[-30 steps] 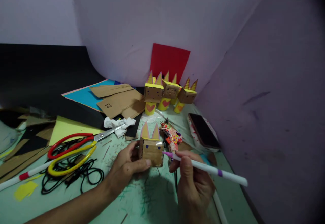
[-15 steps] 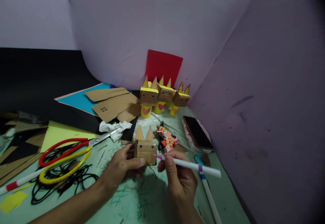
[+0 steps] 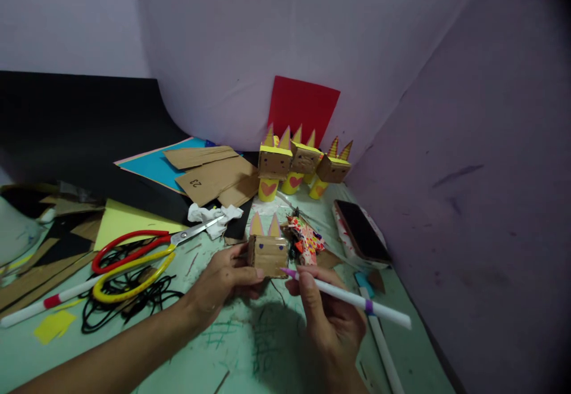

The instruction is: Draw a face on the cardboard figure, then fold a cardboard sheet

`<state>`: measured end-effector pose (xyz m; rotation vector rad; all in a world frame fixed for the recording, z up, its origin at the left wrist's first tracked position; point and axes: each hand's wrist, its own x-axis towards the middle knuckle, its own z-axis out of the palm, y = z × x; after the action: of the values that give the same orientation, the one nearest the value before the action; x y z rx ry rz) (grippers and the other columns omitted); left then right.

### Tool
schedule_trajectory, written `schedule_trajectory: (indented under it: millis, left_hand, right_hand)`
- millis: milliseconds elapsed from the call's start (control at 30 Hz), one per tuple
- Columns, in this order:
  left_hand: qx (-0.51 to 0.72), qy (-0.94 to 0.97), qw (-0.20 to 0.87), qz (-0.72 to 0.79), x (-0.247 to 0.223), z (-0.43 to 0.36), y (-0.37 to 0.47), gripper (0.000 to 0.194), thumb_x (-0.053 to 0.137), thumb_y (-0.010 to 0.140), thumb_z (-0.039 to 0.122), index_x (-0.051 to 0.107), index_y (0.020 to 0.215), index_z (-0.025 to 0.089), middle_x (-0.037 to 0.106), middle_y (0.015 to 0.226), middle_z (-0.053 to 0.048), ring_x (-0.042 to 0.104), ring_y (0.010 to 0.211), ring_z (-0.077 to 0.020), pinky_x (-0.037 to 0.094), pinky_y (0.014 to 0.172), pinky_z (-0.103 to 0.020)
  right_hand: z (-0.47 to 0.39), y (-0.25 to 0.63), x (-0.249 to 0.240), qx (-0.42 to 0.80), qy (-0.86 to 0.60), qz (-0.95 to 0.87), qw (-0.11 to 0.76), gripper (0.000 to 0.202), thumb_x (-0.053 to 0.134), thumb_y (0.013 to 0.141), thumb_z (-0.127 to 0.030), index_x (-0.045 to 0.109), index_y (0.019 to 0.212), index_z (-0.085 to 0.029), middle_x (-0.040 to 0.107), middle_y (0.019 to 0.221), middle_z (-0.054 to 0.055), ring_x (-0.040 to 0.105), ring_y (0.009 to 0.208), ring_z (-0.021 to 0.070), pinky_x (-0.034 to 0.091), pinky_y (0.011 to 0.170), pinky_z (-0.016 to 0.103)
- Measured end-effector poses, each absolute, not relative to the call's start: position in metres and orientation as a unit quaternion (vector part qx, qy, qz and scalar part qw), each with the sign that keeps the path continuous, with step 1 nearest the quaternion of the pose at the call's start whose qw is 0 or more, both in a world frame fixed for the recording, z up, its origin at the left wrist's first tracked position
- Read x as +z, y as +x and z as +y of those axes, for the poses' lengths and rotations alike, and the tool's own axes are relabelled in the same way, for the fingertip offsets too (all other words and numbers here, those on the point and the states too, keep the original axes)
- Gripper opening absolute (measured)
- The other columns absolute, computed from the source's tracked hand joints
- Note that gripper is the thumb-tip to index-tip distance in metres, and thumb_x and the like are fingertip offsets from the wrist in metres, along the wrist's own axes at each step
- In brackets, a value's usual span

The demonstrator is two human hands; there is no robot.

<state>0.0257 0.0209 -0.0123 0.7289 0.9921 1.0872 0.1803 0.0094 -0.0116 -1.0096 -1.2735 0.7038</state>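
My left hand (image 3: 229, 278) grips a small cardboard box (image 3: 270, 257) by its left side, thumb across the lower front. Two dark eyes are drawn on the box's face, and two pointed cardboard ears (image 3: 264, 225) with pinkish edges rise from its top. Between the thumb and fingers of my right hand (image 3: 328, 305) is a white felt-tip marker (image 3: 352, 296) with a purple band. Its purple tip lies at the lower right of the box's face; whether it touches, I cannot tell.
Several finished box-headed figures (image 3: 275, 165) stand behind, before a red sheet (image 3: 303, 105). Scissors (image 3: 172, 239) lie on black cord (image 3: 129, 302) at left, near cardboard pieces (image 3: 214, 180) and crumpled tissue (image 3: 218, 218). A phone (image 3: 361, 230) and a blue-tipped marker (image 3: 383, 346) are at right.
The whole view has shifted, so everything appears further right and slightly higher. The marker tip has stayed near the lower right of the box's face. Both hands keep their hold.
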Motion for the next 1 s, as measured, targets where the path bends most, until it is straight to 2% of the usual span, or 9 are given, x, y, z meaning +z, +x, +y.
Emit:
schedule_trajectory:
  millis: [67, 167, 500, 833, 1000]
  left_hand:
    - [0.487, 0.324, 0.678, 0.445, -0.015, 0.022, 0.026, 0.065, 0.077, 0.055, 0.027, 0.061, 0.115, 0.009, 0.070, 0.091, -0.013, 0.059, 0.064, -0.0156, 0.044, 0.051, -0.024]
    - [0.481, 0.327, 0.675, 0.453, -0.015, 0.021, 0.025, 0.066, 0.077, 0.054, 0.026, 0.061, 0.116, 0.010, 0.071, 0.092, -0.013, 0.060, 0.063, -0.0157, 0.045, 0.050, -0.024]
    - [0.479, 0.328, 0.666, 0.469, -0.012, 0.019, 0.026, 0.065, 0.076, 0.054, 0.025, 0.061, 0.117, 0.012, 0.072, 0.095, -0.012, 0.064, 0.073, -0.0200, 0.048, 0.055, -0.026]
    - [0.480, 0.324, 0.667, 0.469, -0.010, 0.020, 0.026, 0.064, 0.075, 0.056, 0.024, 0.061, 0.118, 0.014, 0.073, 0.098, -0.011, 0.065, 0.081, -0.0227, 0.049, 0.057, -0.026]
    - [0.477, 0.326, 0.665, 0.474, -0.011, 0.020, 0.026, 0.064, 0.075, 0.055, 0.025, 0.061, 0.117, 0.014, 0.073, 0.096, -0.011, 0.064, 0.076, -0.0205, 0.049, 0.056, -0.026]
  right_hand:
    - [0.011, 0.183, -0.014, 0.267, -0.431, -0.587, 0.631, 0.013, 0.064, 0.083, -0.029, 0.071, 0.075, -0.020, 0.063, 0.059, -0.002, 0.058, 0.050, 0.0123, 0.046, 0.050, 0.023]
    - [0.014, 0.185, -0.018, 0.229, -0.436, -0.608, 0.622, 0.014, 0.064, 0.083, -0.028, 0.071, 0.074, -0.021, 0.064, 0.060, -0.001, 0.057, 0.052, 0.0130, 0.045, 0.049, 0.024]
    - [0.017, 0.181, -0.022, 0.294, -0.442, -0.609, 0.589, 0.021, 0.058, 0.088, -0.032, 0.069, 0.077, -0.019, 0.065, 0.063, 0.001, 0.063, 0.059, 0.0154, 0.047, 0.051, 0.025]
    - [0.020, 0.181, -0.021, 0.247, -0.416, -0.650, 0.586, 0.012, 0.058, 0.087, -0.023, 0.068, 0.081, -0.019, 0.066, 0.065, 0.001, 0.062, 0.059, 0.0145, 0.046, 0.052, 0.025]
    - [0.022, 0.182, -0.020, 0.231, -0.405, -0.669, 0.578, 0.013, 0.056, 0.088, -0.021, 0.068, 0.081, -0.020, 0.063, 0.063, -0.001, 0.058, 0.053, 0.0125, 0.046, 0.051, 0.024]
